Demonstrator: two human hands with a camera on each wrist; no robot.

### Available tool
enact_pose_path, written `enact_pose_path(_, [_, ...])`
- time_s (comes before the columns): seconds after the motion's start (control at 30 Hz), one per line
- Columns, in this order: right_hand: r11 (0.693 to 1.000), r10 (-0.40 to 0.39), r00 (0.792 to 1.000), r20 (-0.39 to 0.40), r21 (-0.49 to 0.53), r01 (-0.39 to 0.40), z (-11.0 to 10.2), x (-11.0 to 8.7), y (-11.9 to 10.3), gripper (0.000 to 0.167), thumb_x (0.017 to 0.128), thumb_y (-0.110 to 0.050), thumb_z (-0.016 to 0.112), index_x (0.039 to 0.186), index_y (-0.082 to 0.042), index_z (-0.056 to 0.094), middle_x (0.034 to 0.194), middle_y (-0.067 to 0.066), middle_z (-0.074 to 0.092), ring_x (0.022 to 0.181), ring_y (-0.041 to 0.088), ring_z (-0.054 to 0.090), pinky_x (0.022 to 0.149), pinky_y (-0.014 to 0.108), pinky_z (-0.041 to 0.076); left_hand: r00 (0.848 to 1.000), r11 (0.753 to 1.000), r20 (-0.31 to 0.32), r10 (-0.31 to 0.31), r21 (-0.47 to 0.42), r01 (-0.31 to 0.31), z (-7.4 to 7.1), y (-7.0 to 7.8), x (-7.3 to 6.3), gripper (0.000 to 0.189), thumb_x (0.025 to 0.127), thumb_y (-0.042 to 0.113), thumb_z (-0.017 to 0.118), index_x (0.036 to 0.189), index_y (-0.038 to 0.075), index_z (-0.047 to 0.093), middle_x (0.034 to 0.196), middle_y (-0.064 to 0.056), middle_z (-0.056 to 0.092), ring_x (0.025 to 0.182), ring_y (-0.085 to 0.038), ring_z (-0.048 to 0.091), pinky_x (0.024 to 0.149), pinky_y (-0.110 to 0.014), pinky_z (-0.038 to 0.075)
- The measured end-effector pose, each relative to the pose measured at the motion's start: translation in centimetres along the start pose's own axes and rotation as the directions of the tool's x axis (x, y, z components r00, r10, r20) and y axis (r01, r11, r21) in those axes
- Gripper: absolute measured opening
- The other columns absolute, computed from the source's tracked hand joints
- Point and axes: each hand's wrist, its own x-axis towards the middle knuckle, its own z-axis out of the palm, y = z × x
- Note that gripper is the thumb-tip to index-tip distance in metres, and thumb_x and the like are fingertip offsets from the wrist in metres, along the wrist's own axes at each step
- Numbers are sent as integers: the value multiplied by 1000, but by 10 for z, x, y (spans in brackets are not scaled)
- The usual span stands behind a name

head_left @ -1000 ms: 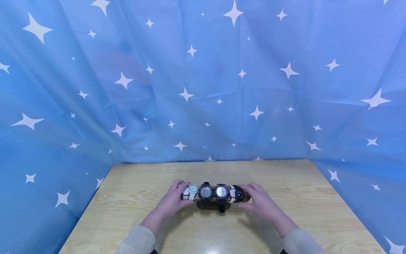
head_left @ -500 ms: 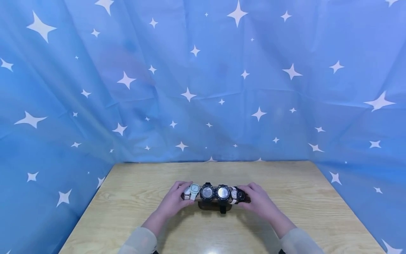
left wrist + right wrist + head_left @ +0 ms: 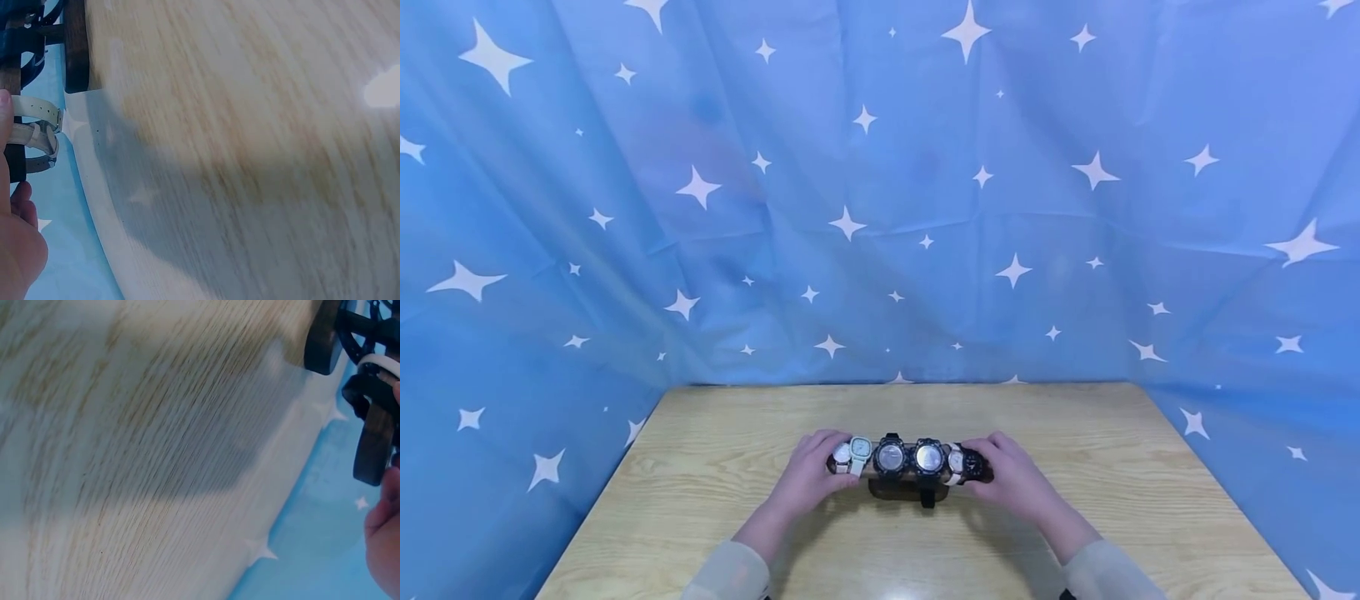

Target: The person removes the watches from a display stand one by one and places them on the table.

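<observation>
A dark wooden watch stand [image 3: 907,489] with a round crossbar stands upright on the table, several wristwatches strapped along it. My left hand [image 3: 808,471] grips the bar's left end, thumb in front, fingers behind, around a white-strapped watch [image 3: 842,454] and a pale green square watch [image 3: 860,450]. Two chunky black watches [image 3: 891,457] sit mid-bar; a black strap end [image 3: 927,497] hangs below one. My right hand [image 3: 1007,471] holds the right end the same way, beside a black watch [image 3: 973,463] and a small white-strapped watch [image 3: 955,462]. In the right wrist view the bar's end [image 3: 374,447] shows above my fingers.
The light wood table [image 3: 730,417] carries the stand near its middle. A blue cloth [image 3: 880,167] with white stars hangs behind the table and along both sides. Shadows of both arms fall on the tabletop.
The head view has shifted slightly. The black watch at the right sits a little nearer the bar's end, and the white-strapped watch at the left shows more. Both hands stay at the bar's ends.
</observation>
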Motion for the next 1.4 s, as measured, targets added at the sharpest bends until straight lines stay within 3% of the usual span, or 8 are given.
enact_pose_path(0.23, [999,-34,999,-27,-18,34,-3,-6,5,57,65,-17,83,117,-8,61,96,2,53,84,14,52,75,36,50,1000,1000,23,0,-17,0,1,1,2,70,70,34,80,130,12,53,128,-4,52,108,-21,46,91,-41,43])
enact_pose_path(0.43, [997,-72,996,-58,-32,71,-4,-8,10,57,64,-14,83,116,-7,62,93,2,52,78,12,49,68,32,49,1000,999,7,4,-39,-3,0,0,1,70,69,32,81,129,10,54,127,-5,53,107,-22,47,90,-41,44])
enact_pose_path(0.83, [999,-37,997,-64,-29,35,-10,-16,19,54,66,-13,83,116,-7,62,93,2,51,82,19,53,72,38,49,999,994,30,-41,-103,44,1,-3,3,64,69,28,82,125,14,56,127,-2,52,106,-20,45,86,-38,44])
enact_pose_path(1.23, [997,-74,990,-123,-37,70,-15,-27,32,49,64,-12,84,108,-5,64,87,-1,49,77,18,51,66,33,46,996,976,57,-69,-204,79,-1,-2,3,62,72,24,81,127,14,54,129,-4,49,110,-22,51,92,-41,43])
enact_pose_path(1.4, [996,-83,987,-137,-42,78,-14,-35,36,49,64,-16,84,107,-5,65,86,-3,49,76,15,49,64,29,45,997,975,58,-55,-213,66,0,-3,2,60,74,24,80,127,13,53,128,-4,49,109,-21,51,90,-40,44])
